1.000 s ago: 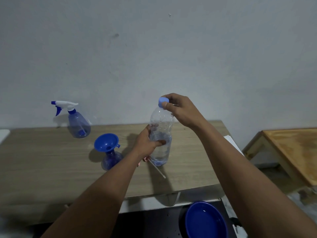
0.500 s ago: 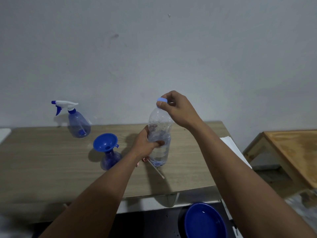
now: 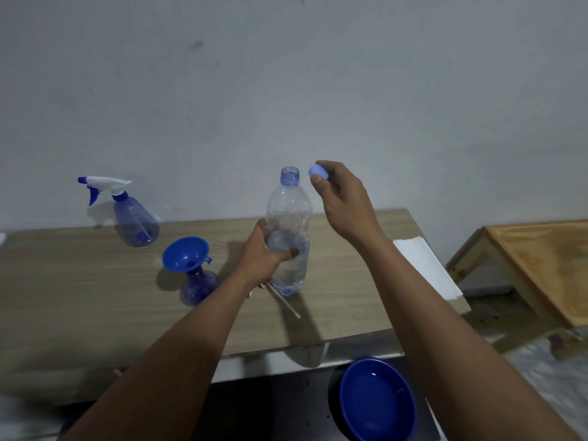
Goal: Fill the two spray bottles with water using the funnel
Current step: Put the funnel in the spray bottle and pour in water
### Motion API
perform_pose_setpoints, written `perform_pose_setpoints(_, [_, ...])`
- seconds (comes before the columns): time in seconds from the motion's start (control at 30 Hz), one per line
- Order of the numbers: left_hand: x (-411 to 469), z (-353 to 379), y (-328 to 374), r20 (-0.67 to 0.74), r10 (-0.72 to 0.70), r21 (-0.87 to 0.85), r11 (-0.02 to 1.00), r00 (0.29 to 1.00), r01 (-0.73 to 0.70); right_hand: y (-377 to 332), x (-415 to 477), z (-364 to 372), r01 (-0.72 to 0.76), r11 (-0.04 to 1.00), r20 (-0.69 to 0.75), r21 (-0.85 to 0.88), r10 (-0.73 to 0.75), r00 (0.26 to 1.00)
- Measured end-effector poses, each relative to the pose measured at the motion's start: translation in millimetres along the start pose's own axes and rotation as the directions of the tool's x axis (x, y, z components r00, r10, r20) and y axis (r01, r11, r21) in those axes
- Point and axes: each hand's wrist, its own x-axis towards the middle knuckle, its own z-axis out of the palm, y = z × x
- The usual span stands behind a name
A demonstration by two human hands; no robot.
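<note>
Water bottle point(image 3: 288, 218): upright over the middle of the tabletop, neck open. Cannot tell whether its base rests on the wood or hangs just above it. Clear, thin, ribbed plastic with a dimpled shoulder; water in the lower part.
Left hand point(image 3: 265, 256): wrapped round the bottle's lower body, thumb across the front.
Right hand point(image 3: 343, 198): pinches the pale blue cap point(image 3: 318, 171) between thumb and fingertips, just beside the neck but apart from it.
Funnel point(image 3: 186, 254): glossy blue plastic, wide cone with a small side tab. Spout is seated in the bare neck of the open spray bottle point(image 3: 199, 286), near the water bottle on its left.
Open spray bottle: translucent blue, squat bulb, narrow neck.
Second spray bottle point(image 3: 135, 224): by the far edge, toward the left. Translucent blue cone with the white-and-blue trigger head on, so not ready to fill.
Tube point(image 3: 283, 302): thin, white, lying flat from under the left hand toward the near edge.
Tabletop point(image 3: 79, 297): pale wood-grain laminate, smooth.
Risk 1: the soft bottle wall gives under grip; a squeeze while tipping would likely surge water past the funnel rim.
Risk 2: the funnel only rests in the neck and is top-heavy on a light bottle; a knock from the bottle mouth could topple both.
Risk 3: a fast pour may back up in the narrow spout and overflow.
Risk 4: the right hand is busy with the cap, so nothing steadies the funnel.
</note>
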Motion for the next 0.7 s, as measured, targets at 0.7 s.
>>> perform_pose_setpoints(0.7, [-9,13,-19,-0.105,-0.026,-0.026,0.999,0.994,0.023,190,-122,56,-0.150,0.857,0.329,-0.493,0.343,0.880])
